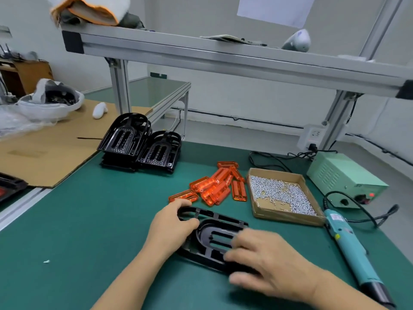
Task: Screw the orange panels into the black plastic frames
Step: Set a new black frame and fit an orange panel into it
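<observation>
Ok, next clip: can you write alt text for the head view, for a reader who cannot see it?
Both bare hands, left hand and right hand, hold a black plastic frame on a green bench mat. Behind it lie a pile of translucent orange panels, a cardboard tray of silver screws and, at the right, a teal electric screwdriver.

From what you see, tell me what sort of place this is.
Probably a small assembly workbench in a workshop: a box of screws, an electric screwdriver with its power supply, and stacked black frames beside orange panels.

Green workbench, aluminium shelf, white wall
</observation>
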